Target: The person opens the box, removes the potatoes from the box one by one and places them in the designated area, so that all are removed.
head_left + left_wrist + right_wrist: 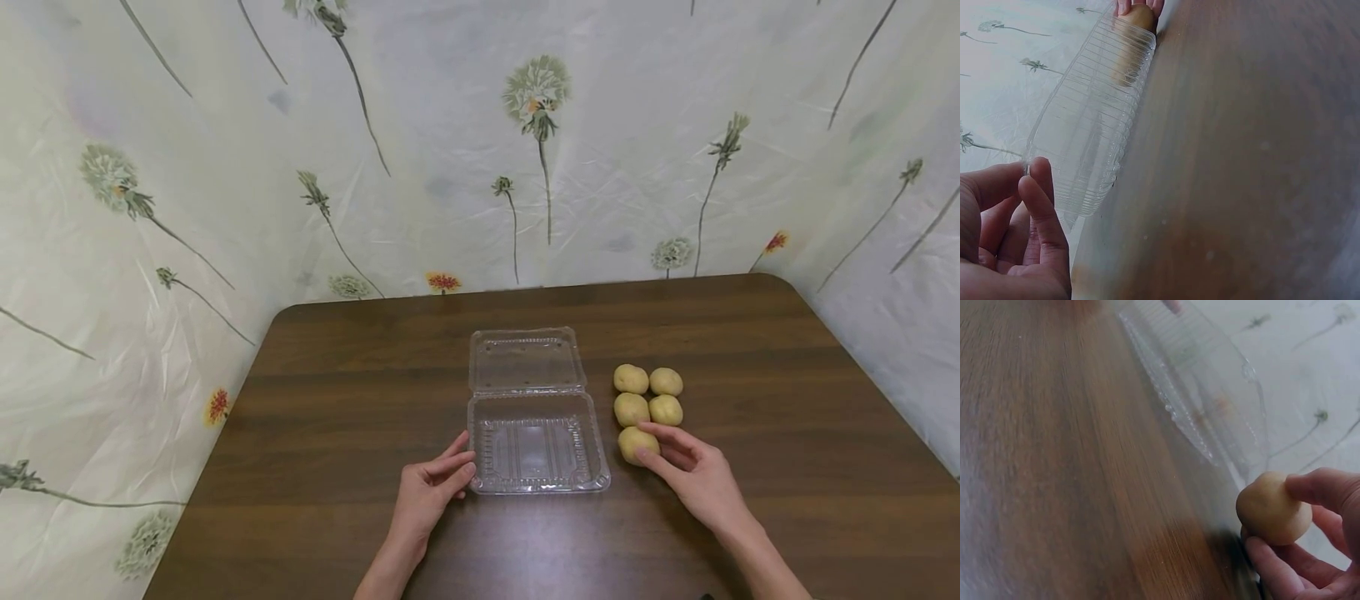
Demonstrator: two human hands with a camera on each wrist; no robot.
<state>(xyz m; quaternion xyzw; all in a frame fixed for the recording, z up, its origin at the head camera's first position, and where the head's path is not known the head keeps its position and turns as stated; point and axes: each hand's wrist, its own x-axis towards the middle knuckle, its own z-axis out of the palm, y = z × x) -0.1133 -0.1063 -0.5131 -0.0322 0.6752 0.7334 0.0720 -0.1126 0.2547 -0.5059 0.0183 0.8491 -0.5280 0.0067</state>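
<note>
A clear plastic clamshell container [534, 446] lies open on the table, its lid [527, 360] folded back toward the wall. My left hand [435, 487] pinches the left rim of its base between thumb and fingers, seen close up in the left wrist view [1019, 231]. To the right of the container, my right hand [693, 475] grips a small yellow potato [637, 447] between thumb and fingertips. The right wrist view shows this potato [1274, 508] held from its side. Several similar potatoes [632, 410] sit in two columns just beyond it. Nothing lies inside the container.
A dark wood-grain table [352, 400] with rounded far corners carries everything. Behind it and along both sides hangs a pale sheet [420, 167] printed with dandelions. A narrow strip of tabletop separates the container from the potatoes.
</note>
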